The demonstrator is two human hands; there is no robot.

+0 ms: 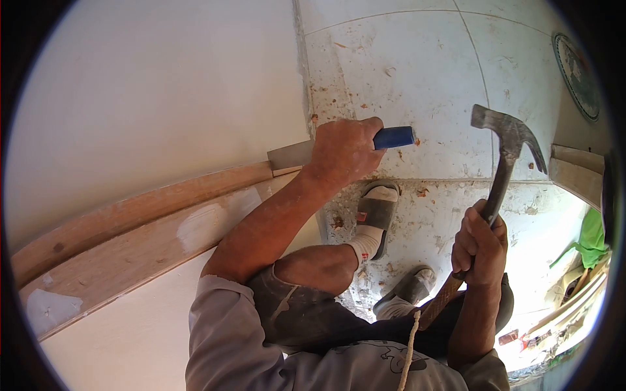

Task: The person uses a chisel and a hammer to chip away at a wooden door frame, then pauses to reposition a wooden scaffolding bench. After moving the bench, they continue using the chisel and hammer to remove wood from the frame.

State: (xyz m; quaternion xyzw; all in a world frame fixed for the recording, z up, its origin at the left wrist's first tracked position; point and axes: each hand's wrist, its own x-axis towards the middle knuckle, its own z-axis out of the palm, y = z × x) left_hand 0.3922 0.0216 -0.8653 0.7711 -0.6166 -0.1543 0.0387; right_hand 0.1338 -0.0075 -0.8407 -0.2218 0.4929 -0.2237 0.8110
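My left hand (345, 148) is closed around a scraper with a blue handle (394, 137) and a wide flat metal blade (291, 156). The blade lies against the wall at the end of a wooden trim strip (215, 184); whether its edge is under the wood cannot be made out. In my right hand (481, 244) is a claw hammer (501, 163), gripped partway along its shaft. Its head is raised to the right of the scraper's handle and apart from it, with the claw pointing right and down.
Below the strip runs a wooden board with white filler patches (203, 228). Debris litters the pale tiled floor (417, 72) around my sandalled feet (378, 218). At the right are a round dark object (576, 77), a green bag (592, 236) and stacked wood pieces (567, 319).
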